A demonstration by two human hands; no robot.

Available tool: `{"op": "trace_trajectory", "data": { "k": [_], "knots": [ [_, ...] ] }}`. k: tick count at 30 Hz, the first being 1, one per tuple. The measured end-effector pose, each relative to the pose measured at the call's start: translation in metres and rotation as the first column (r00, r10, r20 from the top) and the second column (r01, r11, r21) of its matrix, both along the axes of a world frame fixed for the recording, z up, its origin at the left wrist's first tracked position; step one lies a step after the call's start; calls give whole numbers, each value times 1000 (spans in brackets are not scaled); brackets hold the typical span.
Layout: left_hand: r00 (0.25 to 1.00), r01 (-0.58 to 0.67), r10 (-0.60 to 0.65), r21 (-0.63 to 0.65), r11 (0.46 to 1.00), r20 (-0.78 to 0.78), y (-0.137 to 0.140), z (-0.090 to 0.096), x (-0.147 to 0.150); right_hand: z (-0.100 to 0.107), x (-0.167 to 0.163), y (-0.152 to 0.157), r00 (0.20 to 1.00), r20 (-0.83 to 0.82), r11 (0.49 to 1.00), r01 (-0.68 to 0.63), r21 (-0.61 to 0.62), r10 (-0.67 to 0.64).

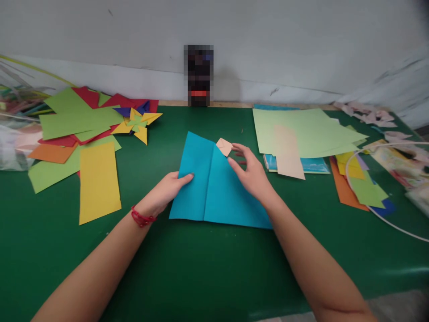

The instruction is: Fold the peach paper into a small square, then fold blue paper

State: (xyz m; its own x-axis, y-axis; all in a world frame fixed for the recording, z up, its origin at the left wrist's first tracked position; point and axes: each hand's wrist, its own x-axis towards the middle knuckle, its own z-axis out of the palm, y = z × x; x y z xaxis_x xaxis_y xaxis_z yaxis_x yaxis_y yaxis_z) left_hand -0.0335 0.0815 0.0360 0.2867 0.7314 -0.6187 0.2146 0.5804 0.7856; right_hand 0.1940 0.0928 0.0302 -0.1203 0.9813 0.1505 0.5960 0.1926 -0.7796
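A sheet of blue paper (231, 192) with a crease down it lies in front of me, its left part tilted up. My left hand (172, 185) grips its left edge, thumb on top and the other fingers hidden beneath. At the top of the crease sits a small folded piece of peach paper (224, 146). Over the right part of the blue sheet is my right hand (250, 172), fingers apart and slightly curved. Its fingertips are beside the peach piece; whether they touch it I cannot tell.
Green, red, orange and yellow paper sheets (98, 183) lie at the left, with a folded yellow star (137, 125). Pale green sheets (301, 129) and a peach strip (288, 154) are at the right. A pixelated dark object (198, 74) stands against the wall.
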Motion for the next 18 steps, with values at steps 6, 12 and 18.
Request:
{"op": "trace_trajectory", "data": {
  "k": [6,12,18],
  "knots": [
    [996,-86,86,-7,996,-3,-2,-11,-2,-7,-23,-40,931,361,990,-92,104,49],
    [994,-111,108,144,983,30,-13,-12,-1,-31,-49,-70,892,440,987,-147,65,104],
    [993,-34,72,344,938,-98,-35,-13,-9,-41,-50,-72,858,495,980,-191,59,137]
  ]
}}
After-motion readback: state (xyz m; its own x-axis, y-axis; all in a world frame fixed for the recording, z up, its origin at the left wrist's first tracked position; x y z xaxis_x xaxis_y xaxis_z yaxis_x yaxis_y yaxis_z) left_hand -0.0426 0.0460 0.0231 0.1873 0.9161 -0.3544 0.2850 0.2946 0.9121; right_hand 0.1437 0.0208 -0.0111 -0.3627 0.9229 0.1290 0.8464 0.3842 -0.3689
